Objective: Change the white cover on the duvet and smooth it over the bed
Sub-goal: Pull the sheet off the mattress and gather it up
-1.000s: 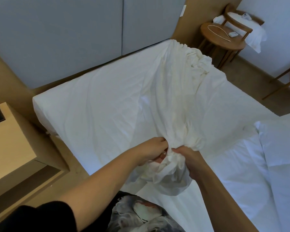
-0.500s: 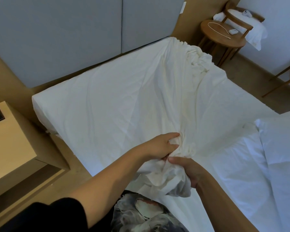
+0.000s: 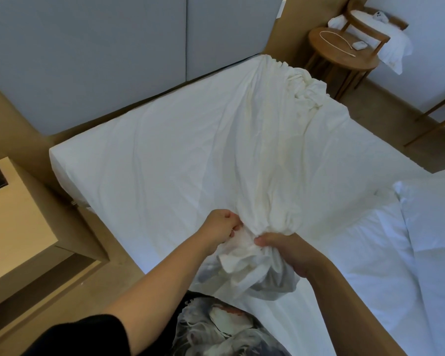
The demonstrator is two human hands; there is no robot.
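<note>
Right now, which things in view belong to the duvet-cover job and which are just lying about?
Job: white cover, gripped bunched by left hand and right hand; bed; white bedding at right, likely the duvet.
Lying about: round table with cable; chair with white cloth; bedside cabinet.

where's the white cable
Head view, top right: the cable lies on the round table past the far corner of the bed, beside a small white box.

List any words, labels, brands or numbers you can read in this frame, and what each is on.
No readable text anywhere.
The shirt print: a picture, no letters legible.
The white tag at the top edge: too small to read.
The small white box on the round table: no marking legible.
</note>
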